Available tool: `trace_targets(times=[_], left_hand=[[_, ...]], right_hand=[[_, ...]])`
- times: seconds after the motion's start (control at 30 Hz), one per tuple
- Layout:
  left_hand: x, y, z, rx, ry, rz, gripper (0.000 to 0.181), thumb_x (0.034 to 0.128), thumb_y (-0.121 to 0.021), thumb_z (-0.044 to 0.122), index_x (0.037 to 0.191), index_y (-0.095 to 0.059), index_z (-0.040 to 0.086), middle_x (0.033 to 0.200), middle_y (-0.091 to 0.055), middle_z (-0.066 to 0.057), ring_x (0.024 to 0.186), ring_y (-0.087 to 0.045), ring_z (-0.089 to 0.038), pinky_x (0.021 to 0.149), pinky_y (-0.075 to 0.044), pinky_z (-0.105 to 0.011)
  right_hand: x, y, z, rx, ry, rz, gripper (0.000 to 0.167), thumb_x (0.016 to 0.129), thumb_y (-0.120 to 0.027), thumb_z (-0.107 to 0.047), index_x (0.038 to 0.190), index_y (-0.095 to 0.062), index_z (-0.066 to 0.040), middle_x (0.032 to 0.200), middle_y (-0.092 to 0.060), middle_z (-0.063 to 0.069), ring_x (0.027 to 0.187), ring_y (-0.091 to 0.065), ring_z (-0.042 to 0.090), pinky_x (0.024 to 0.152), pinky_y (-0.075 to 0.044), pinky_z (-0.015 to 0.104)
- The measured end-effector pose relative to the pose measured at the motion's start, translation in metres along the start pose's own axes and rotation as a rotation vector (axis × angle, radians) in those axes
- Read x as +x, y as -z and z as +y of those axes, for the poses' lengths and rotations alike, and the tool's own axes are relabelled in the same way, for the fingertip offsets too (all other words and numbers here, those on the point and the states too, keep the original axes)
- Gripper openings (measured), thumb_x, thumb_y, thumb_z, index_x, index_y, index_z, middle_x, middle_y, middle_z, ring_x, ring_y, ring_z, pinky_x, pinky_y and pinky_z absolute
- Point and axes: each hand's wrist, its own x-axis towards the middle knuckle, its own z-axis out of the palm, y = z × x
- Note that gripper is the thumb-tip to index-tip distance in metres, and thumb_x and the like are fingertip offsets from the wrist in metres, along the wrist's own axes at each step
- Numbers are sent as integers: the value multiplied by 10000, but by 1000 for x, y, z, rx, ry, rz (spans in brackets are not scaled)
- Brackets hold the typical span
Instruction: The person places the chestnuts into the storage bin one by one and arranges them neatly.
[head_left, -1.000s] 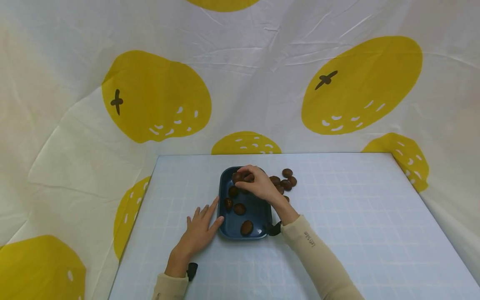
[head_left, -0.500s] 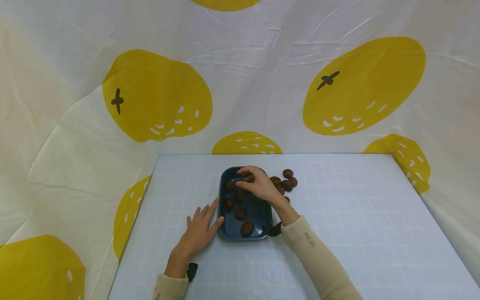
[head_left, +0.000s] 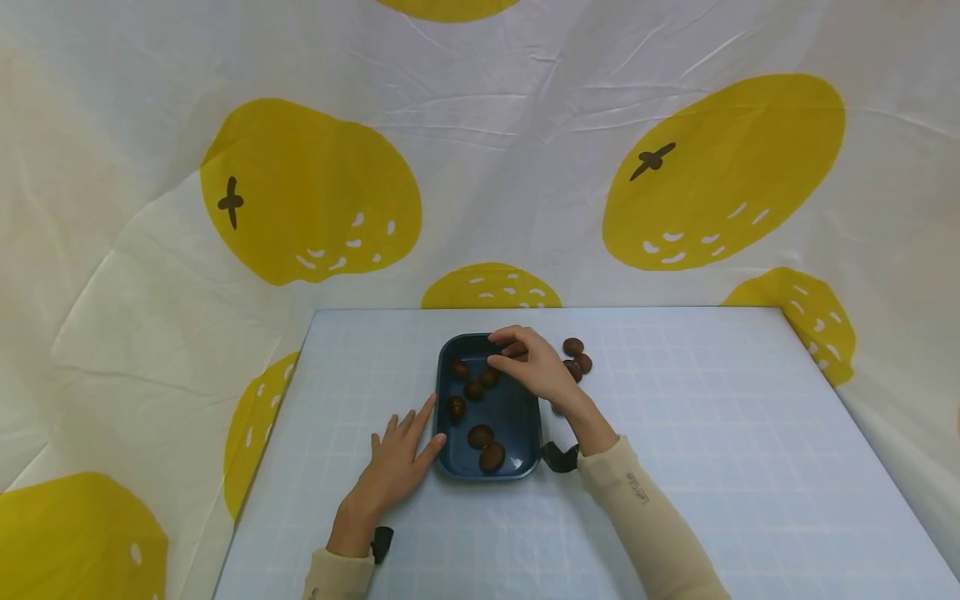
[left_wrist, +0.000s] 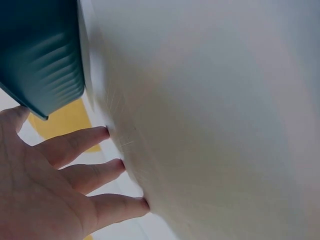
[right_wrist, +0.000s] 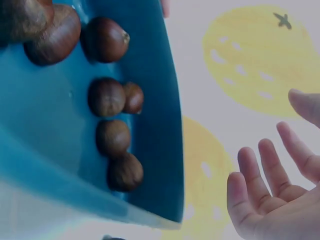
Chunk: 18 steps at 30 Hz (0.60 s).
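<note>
Several brown chestnuts point(head_left: 481, 436) lie loose in a dark blue rectangular tray point(head_left: 516, 421), most toward its left side in the head view. My left hand point(head_left: 397, 462) rests on the table with fingers spread, index fingertip and thumb against the tray's left side. The left wrist view shows the tray's ribbed wall point(left_wrist: 45, 65) close to that thumb. My right hand point(head_left: 538, 368) hovers over the tray's far right corner. In the right wrist view, the right hand point(right_wrist: 282, 195) has nothing between its loosely bent fingers, apart from the tray's chestnuts point(right_wrist: 112, 137).
More chestnuts point(head_left: 573, 346) lie on the table just right of the tray, partly hidden behind my right hand and wrist. A pale checked cloth point(head_left: 712, 442) covers the table. Behind it hangs a white curtain point(head_left: 517, 167) with yellow fruit prints.
A chestnut by my right fingertips has dropped into the tray, and chestnuts there have shifted. My right hand has since moved right, toward the loose chestnuts. My left hand stays put.
</note>
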Motion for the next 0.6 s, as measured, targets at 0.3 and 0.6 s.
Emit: trace_targets(times=[0.3,0.6], left_hand=[[-1,0,-1,0,-2,-2,680,978,-350,708,1579,-120,491,1563,-346,-214,1436,-174,-534,1036,-36,-797],[0,0,0,0,-3,-12,676,978,-344,710,1575,-107,501,1568,-339,-207,1440,-164,-529,1038,-31,-796]], right_hand=[[-12,18,1,23,19,51,376,943,-733,-217,1280,-630,-87,1279,-581,95,1093,-589,299,928,-487,469],[-21,37,11,32,2,79,389,950,-723,-212,1287,-616,-50,1302,-568,149,1111,-583,317,961,-476,499]])
